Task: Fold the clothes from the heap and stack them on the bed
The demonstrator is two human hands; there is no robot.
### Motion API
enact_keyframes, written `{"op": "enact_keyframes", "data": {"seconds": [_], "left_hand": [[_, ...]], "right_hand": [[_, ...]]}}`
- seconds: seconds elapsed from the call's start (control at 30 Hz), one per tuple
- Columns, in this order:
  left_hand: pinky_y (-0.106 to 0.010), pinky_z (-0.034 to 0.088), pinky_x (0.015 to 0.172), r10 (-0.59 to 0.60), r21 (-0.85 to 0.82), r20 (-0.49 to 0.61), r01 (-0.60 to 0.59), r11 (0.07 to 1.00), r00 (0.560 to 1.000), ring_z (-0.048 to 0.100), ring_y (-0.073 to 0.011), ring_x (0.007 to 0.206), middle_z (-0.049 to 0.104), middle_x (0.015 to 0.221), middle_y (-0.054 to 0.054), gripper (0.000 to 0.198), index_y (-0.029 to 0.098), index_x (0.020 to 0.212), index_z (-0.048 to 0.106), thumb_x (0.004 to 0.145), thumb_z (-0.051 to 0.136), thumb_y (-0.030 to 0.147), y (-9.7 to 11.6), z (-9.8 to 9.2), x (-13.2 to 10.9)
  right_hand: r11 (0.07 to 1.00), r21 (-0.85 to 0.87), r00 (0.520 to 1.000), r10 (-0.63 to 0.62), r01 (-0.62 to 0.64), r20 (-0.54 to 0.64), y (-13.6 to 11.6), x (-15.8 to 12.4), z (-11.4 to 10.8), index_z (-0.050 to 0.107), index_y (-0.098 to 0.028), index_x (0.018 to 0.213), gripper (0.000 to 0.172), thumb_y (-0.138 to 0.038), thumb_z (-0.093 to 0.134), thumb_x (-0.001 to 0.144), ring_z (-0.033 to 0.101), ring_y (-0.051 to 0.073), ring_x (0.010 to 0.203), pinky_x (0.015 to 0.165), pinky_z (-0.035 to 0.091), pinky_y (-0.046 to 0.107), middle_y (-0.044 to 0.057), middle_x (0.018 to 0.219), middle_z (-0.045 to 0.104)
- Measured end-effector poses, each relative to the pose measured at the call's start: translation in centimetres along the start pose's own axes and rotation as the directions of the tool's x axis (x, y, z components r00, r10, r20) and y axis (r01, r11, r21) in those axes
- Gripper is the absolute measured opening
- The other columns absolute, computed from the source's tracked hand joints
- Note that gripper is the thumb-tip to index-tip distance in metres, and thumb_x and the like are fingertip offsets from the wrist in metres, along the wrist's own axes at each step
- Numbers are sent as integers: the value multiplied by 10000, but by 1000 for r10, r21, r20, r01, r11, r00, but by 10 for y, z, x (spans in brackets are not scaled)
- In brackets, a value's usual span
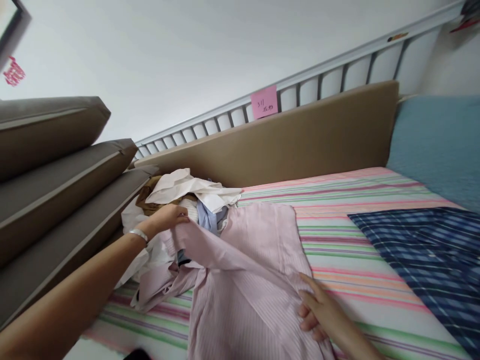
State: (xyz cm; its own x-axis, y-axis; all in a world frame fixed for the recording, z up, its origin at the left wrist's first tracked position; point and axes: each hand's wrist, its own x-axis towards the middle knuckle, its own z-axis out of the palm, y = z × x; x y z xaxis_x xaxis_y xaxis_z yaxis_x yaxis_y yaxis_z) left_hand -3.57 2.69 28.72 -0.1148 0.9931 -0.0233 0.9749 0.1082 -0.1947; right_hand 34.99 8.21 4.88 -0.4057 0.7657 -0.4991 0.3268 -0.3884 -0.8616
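A pale pink, finely striped shirt (247, 305) lies spread on the striped bedsheet, with one long edge pulled up and folded over. Pinched between the fingers of my left hand (170, 218) is the far left end of that raised edge; a silver bracelet circles the wrist. My right hand (317, 306) grips the near right end of the same edge, fingers curled around the fabric. Between both hands the cloth is stretched in a slanting line. A sleeve of the shirt trails to the left, near a heap of clothes (195, 187) in white, brown and light blue.
Thick grey-brown cushions (63, 170) are stacked on the left. A brown padded board (300, 137) runs along the white railing (333, 82), which bears a pink note (264, 101). To the right lie a dark blue plaid garment (431, 250) and a teal cushion-like item (435, 145).
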Motion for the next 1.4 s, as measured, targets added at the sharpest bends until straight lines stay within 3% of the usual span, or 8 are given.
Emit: {"op": "enact_keyframes", "data": {"seconds": [0.2,0.5,0.63,0.77,0.97,1.2,1.3,1.4], "left_hand": [[-323,363,820,24,92,-68,-18,996,997,617,-226,772,683,735,-82,222,191,688,658,794,563,362,15,22,43],[-426,264,973,-67,8,-207,70,998,976,547,-272,1026,660,968,-115,131,189,873,658,768,592,233,31,95,104],[-438,271,996,-216,-97,-278,196,976,936,470,-288,1141,590,1160,-112,313,205,1087,591,791,574,307,11,103,88],[-366,366,949,-369,-226,-277,313,922,887,515,-252,1100,586,1161,-131,376,146,1146,541,816,528,326,-10,103,45],[-284,448,843,-469,-403,-132,385,830,873,603,-204,979,636,1098,-117,359,142,1107,550,802,520,330,13,131,-12],[-279,457,643,-472,-443,77,454,773,878,658,-235,771,697,866,-120,284,133,885,612,690,627,338,59,168,-6],[-247,408,540,-482,-430,100,475,767,870,638,-204,649,673,678,-64,113,160,669,593,701,590,268,57,158,1],[-227,374,522,-495,-411,31,463,785,868,605,-175,628,635,631,-30,125,167,648,572,724,542,262,42,125,3]], "right_hand": [[999,13,999,33,-33,-9,-5,-3,0,159,-217,1406,620,-357,379,844,607,150,432,321,410,186,-3,586,587],[999,4,999,41,-41,19,8,7,-2,108,-231,1416,680,-391,396,821,628,173,462,314,421,198,17,635,622],[1000,0,999,28,-28,16,10,8,-1,121,-235,1409,646,-351,379,829,628,181,467,297,409,201,6,617,604],[1000,-10,999,30,-30,12,6,7,-1,139,-226,1403,610,-316,359,841,615,171,444,291,399,196,-2,596,589],[999,-6,999,45,-45,-22,1,5,2,205,-223,1395,657,-364,449,801,583,144,395,301,390,183,-17,565,580],[1000,25,1000,11,-11,11,-2,0,2,176,-213,1393,585,-294,362,845,599,143,419,307,392,176,-19,574,575],[999,43,1000,-8,7,24,-2,1,2,173,-198,1384,558,-267,333,854,598,149,416,294,382,179,-25,559,562],[999,47,1000,-6,5,23,-3,1,4,188,-194,1373,543,-262,336,855,588,145,404,289,375,177,-33,551,551]]}}
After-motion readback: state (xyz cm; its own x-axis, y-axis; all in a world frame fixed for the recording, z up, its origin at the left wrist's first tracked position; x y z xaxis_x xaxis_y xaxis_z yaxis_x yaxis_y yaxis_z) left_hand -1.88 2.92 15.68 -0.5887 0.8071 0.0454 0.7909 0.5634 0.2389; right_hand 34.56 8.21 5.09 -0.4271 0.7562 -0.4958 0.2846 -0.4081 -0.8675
